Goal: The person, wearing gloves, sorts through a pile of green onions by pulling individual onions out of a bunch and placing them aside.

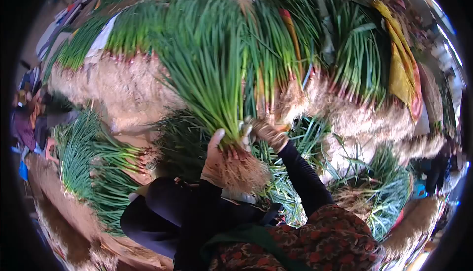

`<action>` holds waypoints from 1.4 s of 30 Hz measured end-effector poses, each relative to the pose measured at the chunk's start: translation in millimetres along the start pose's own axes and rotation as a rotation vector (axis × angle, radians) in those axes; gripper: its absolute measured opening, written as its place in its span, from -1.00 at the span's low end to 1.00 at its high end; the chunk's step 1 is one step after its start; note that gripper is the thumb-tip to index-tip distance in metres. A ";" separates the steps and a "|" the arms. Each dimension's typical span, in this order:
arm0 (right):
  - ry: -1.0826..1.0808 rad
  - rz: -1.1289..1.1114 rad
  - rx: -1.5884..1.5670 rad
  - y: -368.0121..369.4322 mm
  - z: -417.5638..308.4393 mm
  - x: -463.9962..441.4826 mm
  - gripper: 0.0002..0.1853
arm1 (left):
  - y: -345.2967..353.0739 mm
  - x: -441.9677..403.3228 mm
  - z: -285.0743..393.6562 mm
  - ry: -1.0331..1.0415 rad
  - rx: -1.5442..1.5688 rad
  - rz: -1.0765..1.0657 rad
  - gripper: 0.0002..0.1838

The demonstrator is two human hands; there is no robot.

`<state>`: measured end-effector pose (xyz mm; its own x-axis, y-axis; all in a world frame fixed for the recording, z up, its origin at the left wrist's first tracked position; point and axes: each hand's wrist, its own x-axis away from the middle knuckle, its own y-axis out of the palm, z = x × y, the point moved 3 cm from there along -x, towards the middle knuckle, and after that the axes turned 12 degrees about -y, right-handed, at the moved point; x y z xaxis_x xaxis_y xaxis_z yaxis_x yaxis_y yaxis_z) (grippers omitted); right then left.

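A large bunch of spring onions (217, 84) stands out in front of me, green leaves pointing away and pale hairy roots (244, 172) toward my lap. My left hand (213, 158), in a light glove, is closed around the left side of the bunch, just above the roots, thumb up along the stems. At the right side of the stems, my right hand (266, 132), gloved too, has its fingers curled against the bunch. Whether those fingers also hold something small is hidden. Loose green leaves lie below both hands.
More spring onions stand in a row behind, including bundles at left (133, 29) and right (362, 54), roots facing me. A yellow sack (396, 59) hangs at the right. Smaller piles lie at left (79, 148) and right (384, 192). Another person (29, 118) is at far left.
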<state>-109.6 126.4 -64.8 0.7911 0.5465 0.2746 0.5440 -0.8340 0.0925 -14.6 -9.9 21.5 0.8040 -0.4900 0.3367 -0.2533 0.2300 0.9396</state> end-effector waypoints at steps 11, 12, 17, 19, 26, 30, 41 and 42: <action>-0.688 0.416 0.123 50.0 -203.8 22.5 -0.92 | -43.8 -34.1 3.2 -0.016 -0.025 -0.305 -0.51; -0.701 0.283 0.215 72.2 -215.8 20.9 -0.89 | -49.9 -34.7 0.9 -0.157 0.069 -0.306 -0.57; -0.983 -0.335 0.758 231.5 -233.7 -48.2 -0.80 | -23.3 11.2 5.5 0.209 -0.151 -0.007 -0.80; -0.705 -0.568 1.449 290.8 -226.6 -77.1 -0.74 | -25.0 12.6 7.4 0.156 -0.101 -0.048 -0.79; -0.891 -0.403 0.959 206.4 -270.6 -1.2 -0.45 | -6.3 8.8 19.4 0.065 0.111 -0.313 -0.72; -0.834 -0.257 0.994 130.8 -233.7 57.4 -0.29 | 41.2 11.6 23.4 0.142 0.134 -0.261 -0.74; -0.559 -0.001 0.485 53.5 -144.3 77.9 -0.55 | 160.2 34.7 70.4 0.577 -0.094 -0.466 -0.76; -0.542 0.023 0.374 52.0 -139.9 78.5 -0.57 | 162.1 34.2 78.7 0.786 -0.027 -0.347 -0.77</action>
<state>-58.3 115.2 95.5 0.7793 0.5712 -0.2578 0.5081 -0.8167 -0.2737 -70.5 -55.6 190.2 0.9754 0.1857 -0.1189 0.0811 0.1994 0.9766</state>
